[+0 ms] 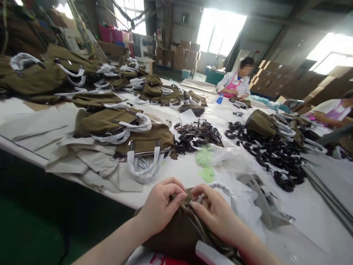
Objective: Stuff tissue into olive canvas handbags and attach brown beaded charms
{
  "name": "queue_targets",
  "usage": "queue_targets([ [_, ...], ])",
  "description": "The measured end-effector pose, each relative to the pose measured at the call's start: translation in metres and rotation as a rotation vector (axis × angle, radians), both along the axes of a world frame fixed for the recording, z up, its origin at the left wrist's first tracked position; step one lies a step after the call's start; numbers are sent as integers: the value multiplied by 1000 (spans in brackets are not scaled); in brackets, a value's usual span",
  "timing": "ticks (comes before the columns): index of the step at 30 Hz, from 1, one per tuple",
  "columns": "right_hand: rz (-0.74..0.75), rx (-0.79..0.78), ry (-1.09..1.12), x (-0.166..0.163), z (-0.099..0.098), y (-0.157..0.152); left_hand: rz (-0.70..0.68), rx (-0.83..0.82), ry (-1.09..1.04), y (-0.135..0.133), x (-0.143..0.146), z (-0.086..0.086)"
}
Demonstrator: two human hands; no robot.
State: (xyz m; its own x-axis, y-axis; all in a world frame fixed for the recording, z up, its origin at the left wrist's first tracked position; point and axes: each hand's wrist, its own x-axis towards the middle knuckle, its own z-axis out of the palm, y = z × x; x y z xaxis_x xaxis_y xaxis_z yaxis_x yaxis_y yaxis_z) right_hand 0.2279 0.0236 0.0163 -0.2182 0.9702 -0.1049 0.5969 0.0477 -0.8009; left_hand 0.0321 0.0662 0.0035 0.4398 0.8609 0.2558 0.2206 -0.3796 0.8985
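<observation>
An olive-brown handbag rests against me at the table's near edge, its opening facing up. My left hand pinches the fabric at the bag's top edge, thumb against fingers. Close beside it, my right hand is also closed on that top edge, with a small pale bit at its fingertips that I cannot make out. A white-wrapped handle shows behind my right hand. The inside of the bag is hidden by both hands.
Olive handbags with white-wrapped handles are heaped at the left. A pile of chains lies mid-table, and coiled black straps lie at the right. Pale paper sheets cover the left edge. A co-worker sits across the table, another person farther right.
</observation>
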Motion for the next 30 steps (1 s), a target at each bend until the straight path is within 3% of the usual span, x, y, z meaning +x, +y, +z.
queue_targets([
  [5, 141, 19, 375, -7, -3, -1, -116, 54, -28, 18, -6, 20],
  [8, 2, -193, 674, -11, -17, -5, -301, -1, 30, 47, -1, 23],
  [10, -103, -346, 851, -11, -27, -10, -371, -24, 199, 71, 8, 15],
  [13, -130, -409, 979, -8, -37, -17, -242, 30, 550, 110, 30, -10],
  [19, -120, -400, 1032, -3, -46, -30, 18, 162, 870, 171, 79, -64],
  [25, -159, -381, 1069, -1, -44, -32, 127, 247, 1032, 196, 104, -77],
  [30, -159, -404, 1062, 1, -45, -30, 97, 253, 1090, 192, 102, -81],
])
